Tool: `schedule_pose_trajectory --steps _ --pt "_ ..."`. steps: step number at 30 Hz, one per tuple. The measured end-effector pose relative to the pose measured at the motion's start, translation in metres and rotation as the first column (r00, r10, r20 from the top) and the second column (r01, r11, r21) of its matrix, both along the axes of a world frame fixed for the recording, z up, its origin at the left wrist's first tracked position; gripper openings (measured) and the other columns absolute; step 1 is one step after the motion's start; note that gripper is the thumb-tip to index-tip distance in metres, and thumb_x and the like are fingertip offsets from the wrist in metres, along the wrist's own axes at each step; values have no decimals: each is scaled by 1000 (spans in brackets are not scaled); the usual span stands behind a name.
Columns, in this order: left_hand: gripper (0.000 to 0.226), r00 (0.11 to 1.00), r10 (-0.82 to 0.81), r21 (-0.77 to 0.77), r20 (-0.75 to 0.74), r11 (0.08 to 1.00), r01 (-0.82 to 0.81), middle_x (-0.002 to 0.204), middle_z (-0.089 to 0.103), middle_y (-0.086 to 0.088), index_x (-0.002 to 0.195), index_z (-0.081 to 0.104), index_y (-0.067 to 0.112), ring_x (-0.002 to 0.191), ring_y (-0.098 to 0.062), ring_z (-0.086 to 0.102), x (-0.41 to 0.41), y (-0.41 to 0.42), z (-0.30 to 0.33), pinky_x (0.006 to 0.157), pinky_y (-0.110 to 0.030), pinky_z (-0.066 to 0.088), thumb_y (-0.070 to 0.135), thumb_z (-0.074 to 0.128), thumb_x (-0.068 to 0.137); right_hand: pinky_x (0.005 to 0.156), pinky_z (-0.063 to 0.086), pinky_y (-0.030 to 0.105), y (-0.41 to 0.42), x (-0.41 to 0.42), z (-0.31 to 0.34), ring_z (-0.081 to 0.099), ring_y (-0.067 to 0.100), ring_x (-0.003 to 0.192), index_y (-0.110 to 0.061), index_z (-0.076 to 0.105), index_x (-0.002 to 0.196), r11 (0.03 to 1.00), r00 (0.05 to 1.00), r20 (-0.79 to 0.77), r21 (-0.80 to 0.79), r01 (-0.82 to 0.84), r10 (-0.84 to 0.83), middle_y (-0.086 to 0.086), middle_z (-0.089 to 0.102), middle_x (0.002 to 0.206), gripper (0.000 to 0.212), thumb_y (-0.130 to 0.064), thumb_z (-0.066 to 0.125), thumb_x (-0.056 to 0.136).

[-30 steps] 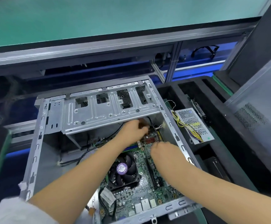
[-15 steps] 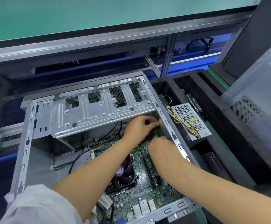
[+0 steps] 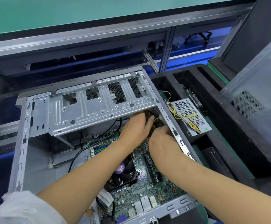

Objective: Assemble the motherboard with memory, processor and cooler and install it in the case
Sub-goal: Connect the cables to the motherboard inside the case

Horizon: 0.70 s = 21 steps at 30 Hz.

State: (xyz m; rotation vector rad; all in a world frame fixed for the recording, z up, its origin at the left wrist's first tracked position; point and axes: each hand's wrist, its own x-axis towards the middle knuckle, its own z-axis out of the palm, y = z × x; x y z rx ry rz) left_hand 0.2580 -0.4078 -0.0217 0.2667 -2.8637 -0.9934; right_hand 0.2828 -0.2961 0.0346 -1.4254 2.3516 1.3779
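The grey metal case [image 3: 23,143] lies open with the green motherboard [image 3: 149,189] inside it. The black cooler fan [image 3: 123,172] with a purple sticker sits on the board, partly under my left forearm. Both hands work at the board's far right corner, below the drive cage [image 3: 89,110]. My left hand [image 3: 136,126] reaches under the cage edge, and its fingertips pinch a thin pale cable [image 3: 157,118] there. My right hand [image 3: 162,141] is knuckles-up just beside it, against the case's right wall. Its fingertips are hidden.
A black cable [image 3: 76,156] loops across the case floor at the left. To the right, a black foam tray [image 3: 215,139] holds a power supply [image 3: 190,116] with yellow wires. A grey side panel [image 3: 254,101] leans at the far right. A green conveyor surface [image 3: 83,10] runs behind.
Both hands have moved further into the far right corner under the drive cage and come closer together. The view has shifted nearer to the case.
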Motion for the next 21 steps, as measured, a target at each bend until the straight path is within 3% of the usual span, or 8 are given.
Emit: schedule_pose_trajectory --steps 3,5,7,10,14,16,18,21 --pt "18 995 -63 32 -76 997 66 67 58 7 82 58 19 62 -13 54 16 -15 8 57 -34 47 31 53 95 89 43 42 2 -1 1 48 37 104 5 46 125 1000 1000 -1 -18 -19 19 27 48 116 37 -16 35 96" --pt "2 969 -213 135 -125 964 229 78 65 5 88 65 18 73 -12 60 22 -16 16 70 -36 51 17 63 89 70 43 32 2 -1 -1 46 35 104 7 38 131 994 999 10 -105 31 -30 22 47 119 41 -16 35 96" --pt "9 933 -310 156 -185 928 339 90 65 2 92 67 12 85 -12 60 23 -15 21 79 -34 50 5 65 86 58 37 27 3 -1 -4 46 31 103 9 36 130 981 995 33 -167 97 -93 20 48 118 41 -13 36 95" --pt "13 880 -407 84 -245 895 438 111 58 0 98 64 8 104 -11 55 23 -16 20 90 -32 46 1 60 88 68 45 28 0 -5 -5 51 32 105 9 40 127 979 990 80 -160 125 -113 21 53 118 36 -6 36 94" --pt "24 832 -544 -31 -110 839 544 126 51 1 115 58 12 114 -17 52 25 -20 14 88 -42 47 7 56 92 83 50 31 -1 -10 6 54 29 115 0 49 128 954 965 236 -244 176 -117 17 55 125 35 -1 39 95" --pt "21 856 -509 -37 -93 860 508 119 51 -2 113 59 12 105 -21 54 25 -22 15 83 -45 48 10 57 92 82 49 30 0 -9 16 56 26 114 -3 53 124 950 949 310 -274 151 -61 15 57 124 33 0 42 93" --pt "10 910 -409 -24 -70 912 408 100 55 -2 97 61 13 91 -21 54 26 -24 15 78 -45 47 11 62 86 71 46 32 -2 -14 30 61 26 104 -5 58 115 953 941 336 -297 67 39 11 62 114 28 0 47 90" --pt "11 943 -303 51 137 953 299 83 65 0 78 64 18 80 -19 58 26 -30 16 75 -39 51 25 72 80 77 45 36 -10 -41 49 59 28 101 -9 60 109 935 952 223 -331 -130 211 8 62 108 21 -8 51 90"
